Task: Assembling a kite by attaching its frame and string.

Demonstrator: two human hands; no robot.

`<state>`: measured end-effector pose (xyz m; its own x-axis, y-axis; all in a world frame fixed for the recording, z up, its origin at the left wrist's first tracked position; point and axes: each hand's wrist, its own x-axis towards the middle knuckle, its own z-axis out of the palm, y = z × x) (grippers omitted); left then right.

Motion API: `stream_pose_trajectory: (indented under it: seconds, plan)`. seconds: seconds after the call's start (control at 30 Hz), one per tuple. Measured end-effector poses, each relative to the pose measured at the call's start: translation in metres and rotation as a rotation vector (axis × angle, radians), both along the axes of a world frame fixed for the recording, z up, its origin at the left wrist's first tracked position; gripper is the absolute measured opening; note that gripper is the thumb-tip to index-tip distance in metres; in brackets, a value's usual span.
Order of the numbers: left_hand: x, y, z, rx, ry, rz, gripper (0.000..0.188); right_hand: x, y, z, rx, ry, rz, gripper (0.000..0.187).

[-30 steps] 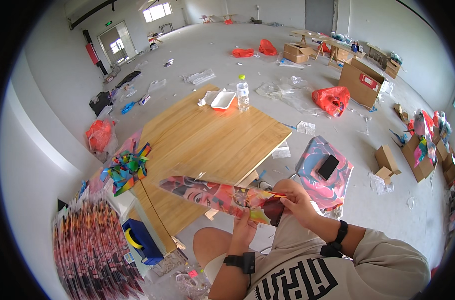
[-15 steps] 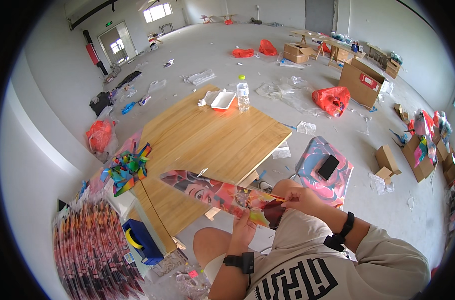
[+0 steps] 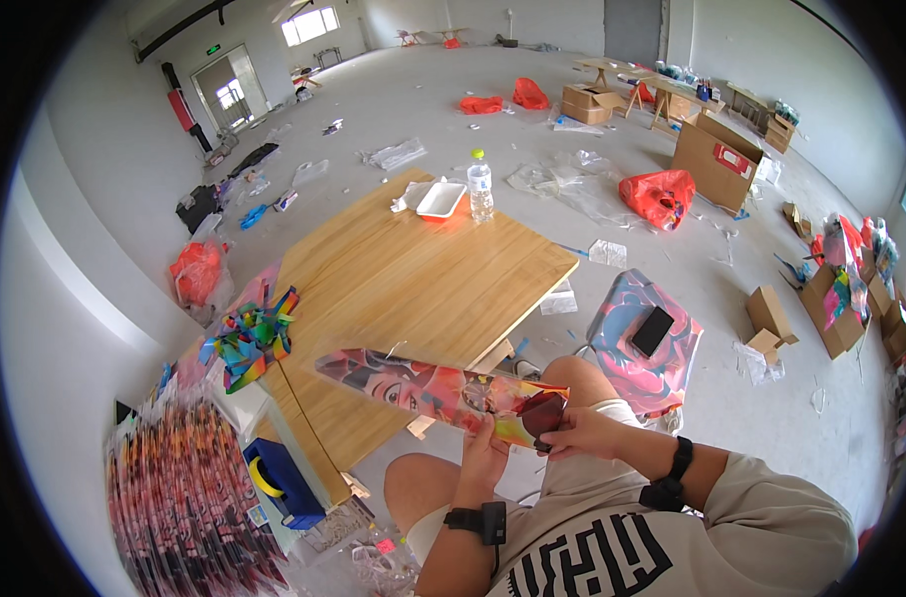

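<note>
A long, flat, clear plastic sleeve (image 3: pixel 433 390) with a brightly printed folded sheet inside lies across my lap, its far tip over the wooden table. The print shows a cartoon face with large eyes in red, orange and yellow. My left hand (image 3: pixel 485 458) grips its lower edge near the middle, thumb on top. At the right, wider end, my right hand (image 3: pixel 580 438) pinches the lower corner. A dense stack of similar sleeves (image 3: pixel 189 488) stands to the left of my legs. What else is inside the sleeve cannot be made out.
The wooden table (image 3: pixel 403 289) carries a water bottle (image 3: pixel 481 189), a white tray (image 3: pixel 442 200) and rainbow ribbons (image 3: pixel 249 338). A blue box (image 3: pixel 286 483) stands left. Right, a phone (image 3: pixel 653 331) lies on a patterned stool (image 3: pixel 627 298). Cartons (image 3: pixel 716 164) and red bags (image 3: pixel 658 199) lie beyond.
My right hand has moved down from the upper edge of the sleeve's right end to its lower corner. My left hand keeps its place; the sleeve has shifted slightly.
</note>
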<state>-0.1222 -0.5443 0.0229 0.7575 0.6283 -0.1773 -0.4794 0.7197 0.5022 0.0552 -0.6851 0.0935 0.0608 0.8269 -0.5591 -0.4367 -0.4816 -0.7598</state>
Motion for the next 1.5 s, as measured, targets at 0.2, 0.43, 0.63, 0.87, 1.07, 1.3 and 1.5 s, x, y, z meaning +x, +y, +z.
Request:
stream_pose_trajectory:
  seconds: [0.2,0.43,0.63,0.87,1.07,1.3,1.5]
  plan:
    - [-0.001,0.001,-0.001,0.019,0.010,0.022,0.022,0.000,-0.002,-0.016,0.122,-0.128,0.113,0.038]
    - [-0.002,0.000,0.002,-0.002,0.017,0.015,0.022,-0.009,0.007,-0.001,0.081,-0.203,-0.211,0.031]
    - [-0.003,0.000,0.004,0.008,-0.022,0.005,0.024,-0.014,0.017,0.014,0.095,-0.292,-0.307,0.028]
    - [0.000,-0.005,0.005,0.030,-0.024,0.008,0.026,-0.004,0.031,-0.002,0.089,-0.365,-0.439,0.029]
    - [0.000,-0.004,0.010,0.024,-0.040,-0.015,0.024,-0.010,0.026,-0.008,0.023,-0.068,-0.465,0.033]
    - [0.000,-0.002,0.002,0.022,-0.012,-0.007,0.025,-0.010,0.010,-0.011,0.132,-0.068,-0.305,0.043]
    - [0.000,-0.001,-0.001,0.078,0.001,-0.023,0.028,-0.014,0.011,0.003,0.204,0.157,-0.318,0.042]
